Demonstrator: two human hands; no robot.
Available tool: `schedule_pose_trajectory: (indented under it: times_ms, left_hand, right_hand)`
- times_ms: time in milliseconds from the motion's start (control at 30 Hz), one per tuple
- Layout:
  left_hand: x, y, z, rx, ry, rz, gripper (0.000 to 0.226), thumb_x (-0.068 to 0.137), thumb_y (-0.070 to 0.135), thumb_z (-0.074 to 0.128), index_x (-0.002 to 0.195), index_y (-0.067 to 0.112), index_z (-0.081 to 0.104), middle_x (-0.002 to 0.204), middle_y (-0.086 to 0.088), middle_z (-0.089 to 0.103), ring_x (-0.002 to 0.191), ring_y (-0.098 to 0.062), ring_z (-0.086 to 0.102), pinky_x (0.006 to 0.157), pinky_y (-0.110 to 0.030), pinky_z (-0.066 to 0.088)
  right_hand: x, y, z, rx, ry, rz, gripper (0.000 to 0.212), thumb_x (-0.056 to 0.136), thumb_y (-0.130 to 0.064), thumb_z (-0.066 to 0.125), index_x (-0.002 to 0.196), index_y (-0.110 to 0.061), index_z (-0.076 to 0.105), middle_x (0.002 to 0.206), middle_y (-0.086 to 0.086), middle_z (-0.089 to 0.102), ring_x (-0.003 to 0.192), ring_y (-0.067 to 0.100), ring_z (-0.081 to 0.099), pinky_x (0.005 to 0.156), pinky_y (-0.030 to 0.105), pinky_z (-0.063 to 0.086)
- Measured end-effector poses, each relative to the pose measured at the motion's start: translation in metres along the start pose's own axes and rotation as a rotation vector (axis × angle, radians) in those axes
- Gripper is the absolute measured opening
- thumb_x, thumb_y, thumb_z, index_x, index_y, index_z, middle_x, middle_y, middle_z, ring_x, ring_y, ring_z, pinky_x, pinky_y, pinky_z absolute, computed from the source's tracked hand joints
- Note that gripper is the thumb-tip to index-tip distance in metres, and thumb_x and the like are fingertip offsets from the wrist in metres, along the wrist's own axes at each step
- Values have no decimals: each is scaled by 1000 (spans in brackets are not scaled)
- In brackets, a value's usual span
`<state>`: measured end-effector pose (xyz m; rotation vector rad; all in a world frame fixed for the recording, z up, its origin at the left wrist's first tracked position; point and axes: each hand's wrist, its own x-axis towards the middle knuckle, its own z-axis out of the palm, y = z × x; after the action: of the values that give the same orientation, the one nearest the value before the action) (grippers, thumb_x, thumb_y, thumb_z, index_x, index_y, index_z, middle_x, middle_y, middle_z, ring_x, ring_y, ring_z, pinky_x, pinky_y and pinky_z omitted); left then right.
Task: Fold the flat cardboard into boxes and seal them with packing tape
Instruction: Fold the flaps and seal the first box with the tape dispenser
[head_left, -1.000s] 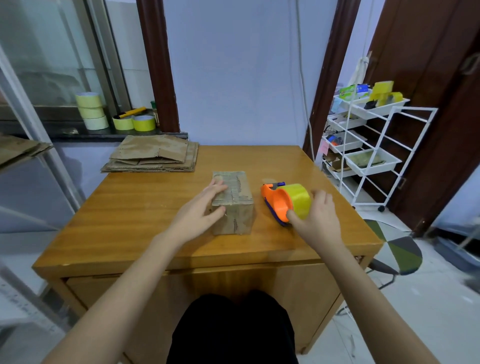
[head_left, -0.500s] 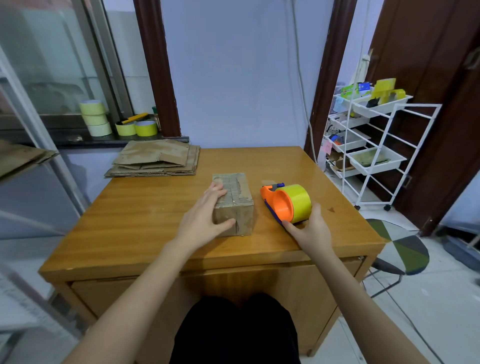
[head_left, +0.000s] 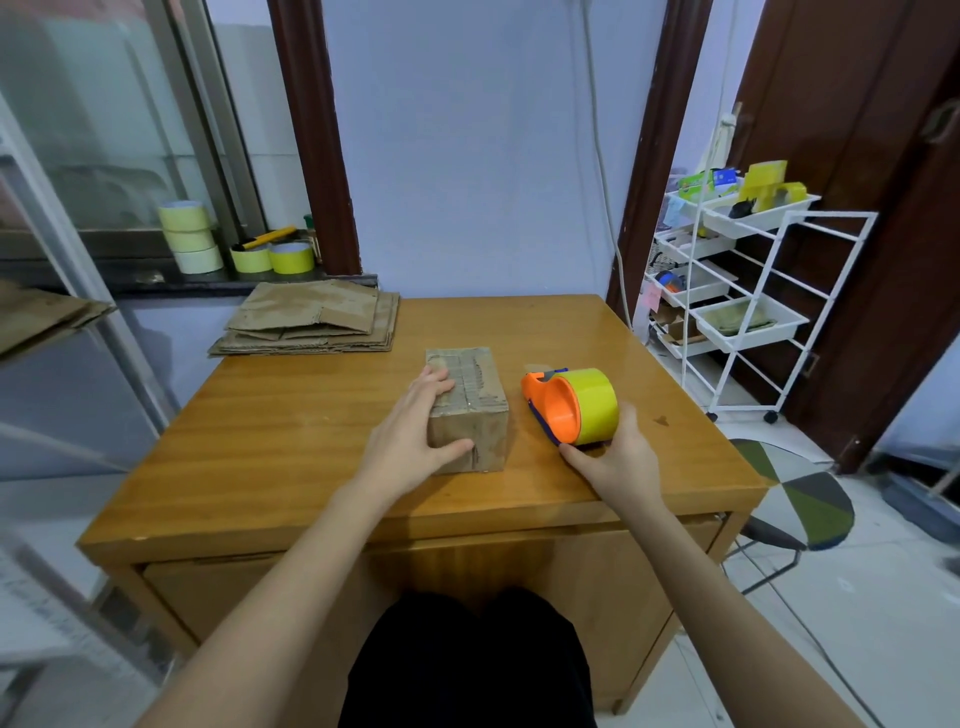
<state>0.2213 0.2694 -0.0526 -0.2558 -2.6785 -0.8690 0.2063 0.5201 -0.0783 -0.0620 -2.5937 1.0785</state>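
Near the table's (head_left: 311, 441) front edge, the left hand (head_left: 410, 441) grips the folded box (head_left: 470, 410), thumb across its near face. Right of the box, the right hand (head_left: 618, 457) curls round the tape dispenser (head_left: 571, 405). Beyond the box lies bare tabletop; flat cardboard (head_left: 311, 322) overhangs the far-left corner.

Wooden table (head_left: 311, 431) with the items resting on its top.
A small folded cardboard box (head_left: 475, 410) stands near the middle; just to its right lies an orange tape dispenser (head_left: 569, 405) loaded with a yellow roll. A stack of flat cardboard sheets (head_left: 311, 322) occupies the far left corner, well apart from both.
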Motion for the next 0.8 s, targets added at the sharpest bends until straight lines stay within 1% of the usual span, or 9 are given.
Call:
schedule_pose_trajectory:
  times_ms: [100, 267, 333, 400, 467, 533, 633, 700, 800]
  left_hand:
    - [1, -2, -1, -3, -26, -7, 84, 73, 37, 78, 143, 28, 32, 156, 11, 21, 145, -6, 13, 113, -53, 28]
    - [0, -3, -8, 12, -55, 43, 92, 74, 33, 79, 145, 41, 21, 158, 14, 14, 145, -9, 15, 112, -50, 30]
    - [1, -4, -12, 32, -73, 87, 92, 74, 32, 79, 146, 37, 22, 158, 16, 10, 145, -5, 6, 115, -49, 26]
    - [2, -1, -14, 127, -54, 130, 93, 73, 39, 78, 148, 28, 24, 159, 10, 5, 144, -3, -3, 120, -44, 14]
    - [1, 11, -14, 239, 44, 215, 92, 73, 45, 75, 148, 22, 26, 160, 5, 6, 144, -5, -5, 120, -36, 2]
    - [-2, 32, -9, 289, 149, 354, 85, 76, 45, 72, 146, 17, 33, 158, 2, 16, 144, -8, 1, 119, -32, 0]
    - [-3, 66, 9, 303, 174, 583, 75, 74, 38, 76, 137, 10, 46, 148, -6, 42, 141, -18, 28, 119, -38, 17]
    - [-1, 85, 23, 282, 185, 644, 65, 72, 27, 79, 128, 6, 55, 136, -9, 54, 133, -25, 43, 114, -39, 28]
    - [6, 104, 31, 157, 250, 670, 29, 78, 10, 66, 107, 5, 63, 111, -10, 66, 114, -27, 56, 95, -42, 49]
  right_hand:
    - [-5, -1, -2, 38, 36, -15, 58, 72, -33, 82, 110, -8, 45, 83, 2, 55, 81, 28, 59, 61, 33, 41]
    - [-13, -5, -13, 91, 89, -23, 60, 70, -33, 83, 112, -8, 50, 86, 0, 59, 85, 25, 60, 73, 41, 50]
    - [-13, -9, -19, 110, 103, -27, 59, 69, -35, 83, 112, -10, 50, 88, -2, 59, 87, 23, 61, 75, 43, 51]
    - [-15, -13, -27, 120, 116, -40, 59, 69, -38, 83, 111, -14, 50, 89, -5, 60, 88, 21, 61, 76, 44, 52]
    - [-16, -18, -36, 117, 134, -58, 59, 68, -41, 82, 112, -16, 50, 88, -6, 61, 87, 19, 62, 76, 45, 53]
    - [-17, -25, -46, 120, 145, -71, 61, 67, -44, 81, 112, -18, 50, 89, -8, 61, 87, 18, 62, 76, 46, 54]
    - [-21, -39, -60, 157, 159, -82, 63, 63, -52, 78, 112, -23, 51, 88, -12, 63, 85, 15, 65, 77, 45, 54]
    - [-23, -48, -66, 158, 174, -85, 64, 60, -56, 77, 110, -24, 52, 83, -15, 63, 82, 15, 66, 77, 43, 53]
    - [-26, -57, -74, 123, 199, -107, 62, 59, -61, 75, 104, -25, 52, 81, -13, 64, 81, 17, 66, 75, 43, 53]
